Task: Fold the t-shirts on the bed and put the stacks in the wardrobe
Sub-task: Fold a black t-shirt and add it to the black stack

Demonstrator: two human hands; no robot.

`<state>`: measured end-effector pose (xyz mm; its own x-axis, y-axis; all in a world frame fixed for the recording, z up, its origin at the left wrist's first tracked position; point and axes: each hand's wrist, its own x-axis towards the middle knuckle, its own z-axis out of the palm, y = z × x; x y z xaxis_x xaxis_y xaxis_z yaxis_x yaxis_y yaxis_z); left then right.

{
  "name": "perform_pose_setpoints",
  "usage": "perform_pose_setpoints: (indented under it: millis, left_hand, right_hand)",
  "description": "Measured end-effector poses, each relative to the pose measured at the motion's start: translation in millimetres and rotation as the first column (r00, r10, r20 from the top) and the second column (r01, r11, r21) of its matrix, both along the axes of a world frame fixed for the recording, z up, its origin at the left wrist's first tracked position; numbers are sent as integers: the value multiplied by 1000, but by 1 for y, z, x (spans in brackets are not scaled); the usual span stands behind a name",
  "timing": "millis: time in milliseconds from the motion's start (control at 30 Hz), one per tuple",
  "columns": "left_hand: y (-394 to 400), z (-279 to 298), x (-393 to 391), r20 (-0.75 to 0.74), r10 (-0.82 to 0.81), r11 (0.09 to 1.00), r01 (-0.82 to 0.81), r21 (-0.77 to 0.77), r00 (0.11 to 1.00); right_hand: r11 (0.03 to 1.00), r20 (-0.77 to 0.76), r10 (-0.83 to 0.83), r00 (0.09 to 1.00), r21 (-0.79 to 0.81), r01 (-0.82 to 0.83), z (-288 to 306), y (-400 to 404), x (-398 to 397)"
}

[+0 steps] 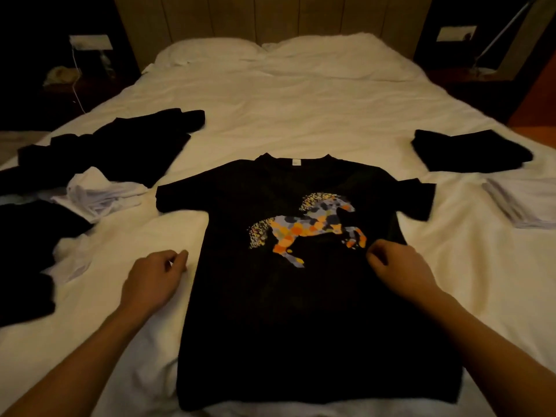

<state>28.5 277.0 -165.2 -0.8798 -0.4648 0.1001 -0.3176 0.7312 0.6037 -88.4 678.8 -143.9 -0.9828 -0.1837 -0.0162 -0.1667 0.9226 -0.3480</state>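
Observation:
A black t-shirt (301, 311) with an orange and grey horse print lies spread flat, front up, on the white bed (301, 109), collar pointing away from me. My left hand (153, 275) hovers over the sheet just left of the shirt's side edge, fingers loosely curled, holding nothing. Over the shirt's right side, beside the horse's legs, my right hand (397, 266) has loosely curled fingers, and the fabric beneath it lies flat. A folded black stack (469, 150) and a folded white stack (523, 206) lie at the right.
Unfolded black shirts (105, 145) lie heaped at the left, with a crumpled white shirt (99, 191) and another black garment (24, 251) nearer me. Pillows (270, 49) line the headboard. Dark nightstands flank the bed, and a cable hangs at the left one.

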Motion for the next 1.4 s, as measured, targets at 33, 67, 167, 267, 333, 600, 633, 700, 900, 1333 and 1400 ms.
perform_pose_setpoints:
  millis: [33,67,167,267,333,600,633,700,900,1333,1400]
  left_hand:
    - [-13,0,-15,-3,29,1000,-29,-6,1000]
    - [-25,-1,-29,-13,61,998,-61,-10,998]
    - [-55,1,-75,-52,178,984,-178,-3,983]
    - [-88,-2,-115,-14,263,965,-263,-10,965]
    - [-112,-2,-140,44,280,960,-281,14,959]
    - [-170,-7,-219,337,250,647,-416,639,908]
    - [-172,-6,-223,352,229,625,-415,662,907]
    - [-177,-4,-228,355,201,613,-399,682,913]
    - [-191,18,-227,180,118,696,-210,687,977]
    - [-182,56,-200,18,145,882,-137,451,989]
    - [-176,69,-208,8,154,875,-141,464,988]
  right_hand:
    - [1000,-9,22,1000,-7,-22,0,-15,-14]
    - [999,-2,45,999,-18,-45,1,-31,-26]
    - [994,47,100,994,-56,-98,2,-87,-57]
    - [958,235,177,956,-265,-113,0,-159,-72]
    - [861,464,259,847,-508,15,2,-216,-67]
    - [219,949,181,256,-293,931,-6,-390,-77]
    - [103,961,169,218,-237,966,-6,-401,-80]
    - [-59,974,150,169,-162,985,-2,-420,-83]
    - [-333,971,140,195,-139,933,22,-464,-73]
    - [-407,997,51,52,-26,913,59,-488,-46]
    - [-413,998,22,65,-50,909,67,-484,-48]
